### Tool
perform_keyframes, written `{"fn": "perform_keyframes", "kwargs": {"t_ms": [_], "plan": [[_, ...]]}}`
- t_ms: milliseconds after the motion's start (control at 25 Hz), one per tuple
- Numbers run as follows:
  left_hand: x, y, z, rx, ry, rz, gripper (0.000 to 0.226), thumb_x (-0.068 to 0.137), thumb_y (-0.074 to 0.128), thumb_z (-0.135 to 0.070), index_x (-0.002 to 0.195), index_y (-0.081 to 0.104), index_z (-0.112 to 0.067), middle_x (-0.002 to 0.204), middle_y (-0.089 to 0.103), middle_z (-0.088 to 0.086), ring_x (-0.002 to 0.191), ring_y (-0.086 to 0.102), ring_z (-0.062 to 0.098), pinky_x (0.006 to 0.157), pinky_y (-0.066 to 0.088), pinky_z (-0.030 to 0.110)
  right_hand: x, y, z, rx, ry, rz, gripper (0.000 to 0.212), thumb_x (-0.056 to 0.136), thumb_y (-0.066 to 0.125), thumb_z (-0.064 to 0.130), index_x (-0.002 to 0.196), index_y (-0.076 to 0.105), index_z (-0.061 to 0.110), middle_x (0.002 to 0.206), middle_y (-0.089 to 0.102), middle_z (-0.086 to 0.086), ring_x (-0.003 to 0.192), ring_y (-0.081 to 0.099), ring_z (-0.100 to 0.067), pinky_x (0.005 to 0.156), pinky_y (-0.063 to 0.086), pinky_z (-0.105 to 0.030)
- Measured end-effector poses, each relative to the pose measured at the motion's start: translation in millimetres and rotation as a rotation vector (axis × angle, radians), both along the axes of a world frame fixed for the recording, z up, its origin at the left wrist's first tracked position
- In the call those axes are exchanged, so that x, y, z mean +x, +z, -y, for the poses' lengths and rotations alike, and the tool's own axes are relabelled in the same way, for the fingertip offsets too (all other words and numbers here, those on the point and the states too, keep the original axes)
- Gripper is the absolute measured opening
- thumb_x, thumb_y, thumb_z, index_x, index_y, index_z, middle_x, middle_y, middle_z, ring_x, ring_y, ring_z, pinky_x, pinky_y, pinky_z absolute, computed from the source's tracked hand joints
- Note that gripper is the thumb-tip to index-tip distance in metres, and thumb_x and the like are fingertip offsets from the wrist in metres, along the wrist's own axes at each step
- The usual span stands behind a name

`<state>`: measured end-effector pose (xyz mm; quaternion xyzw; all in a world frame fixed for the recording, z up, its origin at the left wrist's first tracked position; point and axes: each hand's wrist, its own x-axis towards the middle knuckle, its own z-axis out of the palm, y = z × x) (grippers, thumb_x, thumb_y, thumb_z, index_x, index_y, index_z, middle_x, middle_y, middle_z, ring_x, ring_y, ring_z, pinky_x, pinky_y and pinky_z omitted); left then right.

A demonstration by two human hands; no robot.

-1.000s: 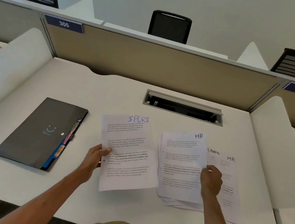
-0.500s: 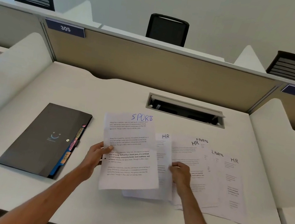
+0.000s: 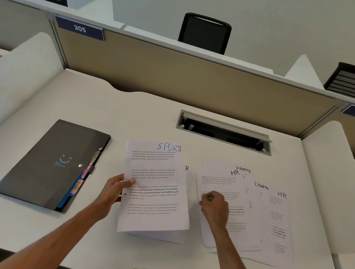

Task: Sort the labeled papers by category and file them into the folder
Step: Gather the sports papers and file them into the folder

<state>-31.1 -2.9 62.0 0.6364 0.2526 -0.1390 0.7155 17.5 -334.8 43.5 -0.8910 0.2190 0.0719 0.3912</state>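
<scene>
While the left hand (image 3: 113, 190) grips the sports sheet (image 3: 157, 178), the right hand (image 3: 215, 208) pinches one HR sheet (image 3: 218, 180), best peeled off singly.

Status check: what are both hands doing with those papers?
Left hand grips the SPORTS sheet. Right hand pinches the top HR sheet of the fanned pile. Black folder lies closed at left, nothing blocking it.

HR sheet (image 3: 187, 168) now behind SPORTS sheet (image 3: 155, 189)

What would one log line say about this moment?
left grip holds SPORTS sheet | right grip pinches HR sheet | folder closed, untouched
</scene>
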Motion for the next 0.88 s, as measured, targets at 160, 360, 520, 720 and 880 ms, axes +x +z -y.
{"fn": "perform_keyframes", "kwargs": {"t_ms": [160, 360, 520, 720, 880], "plan": [[4, -6, 4, 0.001, 0.013, -0.01, 0.022, 0.104, 0.065, -0.022, 0.125, 0.072, -0.019, 0.113, 0.082, 0.002, 0.104, 0.078, 0.031, 0.087, 0.062, 0.048, 3, 1, 67, -0.393, -0.089, -0.053, 0.041, 0.089, 0.071, 0.024, 0.129, 0.061, 0.018, 0.123, 0.065, -0.01, 0.115, 0.057, -0.031, 0.091, 0.047, -0.043], [11, -8, 21, -0.007, -0.001, -0.019, 0.021, 0.103, 0.066, -0.021, 0.123, 0.073, -0.019, 0.113, 0.082, 0.003, 0.104, 0.077, 0.031, 0.086, 0.061, 0.045, -3, -9, 115, -0.497, -0.059, -0.314, 0.068, 0.084, 0.078, 0.044, 0.137, 0.049, 0.012, 0.137, 0.048, -0.015, 0.131, 0.042, -0.034, 0.105, 0.04, -0.051], [12, -8, 29, -0.012, -0.011, -0.023, 0.022, 0.103, 0.067, -0.022, 0.124, 0.073, -0.018, 0.113, 0.082, 0.003, 0.103, 0.078, 0.029, 0.082, 0.06, 0.041, -4, -9, 122, -0.418, -0.11, -0.279, 0.066, 0.081, 0.084, 0.04, 0.133, 0.052, 0.013, 0.134, 0.053, -0.015, 0.13, 0.044, -0.035, 0.104, 0.039, -0.051], [8, -12, 26, -0.005, 0.008, -0.028, 0.022, 0.103, 0.067, -0.022, 0.124, 0.073, -0.017, 0.112, 0.082, 0.003, 0.102, 0.078, 0.03, 0.081, 0.06, 0.042, -6, -3, 127, -0.288, -0.285, -0.153, 0.02, 0.09, 0.068, 0.021, 0.11, 0.064, 0.018, 0.112, 0.067, -0.01, 0.115, 0.054, -0.035, 0.101, 0.036, -0.049], [8, -14, 21, -0.006, 0.016, -0.046, 0.021, 0.103, 0.067, -0.021, 0.123, 0.073, -0.016, 0.111, 0.082, 0.004, 0.104, 0.077, 0.032, 0.085, 0.061, 0.045, -5, -1, 136, -0.016, -0.377, -0.042, 0.016, 0.084, 0.077, 0.017, 0.094, 0.066, 0.022, 0.095, 0.073, -0.001, 0.097, 0.064, -0.032, 0.097, 0.042, -0.048]]}}
